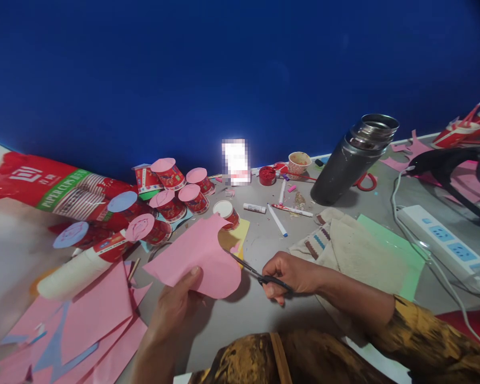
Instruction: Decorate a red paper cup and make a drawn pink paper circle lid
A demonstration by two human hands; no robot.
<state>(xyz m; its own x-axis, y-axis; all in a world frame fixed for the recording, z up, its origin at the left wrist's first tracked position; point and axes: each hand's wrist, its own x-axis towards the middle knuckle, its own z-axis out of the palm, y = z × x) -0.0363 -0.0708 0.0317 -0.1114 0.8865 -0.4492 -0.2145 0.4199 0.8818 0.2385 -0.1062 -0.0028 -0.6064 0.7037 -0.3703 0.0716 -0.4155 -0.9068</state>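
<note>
My left hand (178,304) pinches the near edge of a pink paper sheet (198,256) and holds it up over the grey table (256,314). My right hand (292,274) grips black-handled scissors (252,271), whose blades point left into the sheet's right edge, where a curve is cut. Just behind the sheet lies a yellow paper (238,234) and a white-topped red cup (227,212).
Several red paper cups with pink or blue paper lids (172,197) cluster at the back left beside a red cup sleeve package (60,189). Pink paper scraps (84,320) lie at the left. A dark steel flask (352,160), markers (278,220), a folded cloth (352,250), green paper and a power strip (444,245) sit right.
</note>
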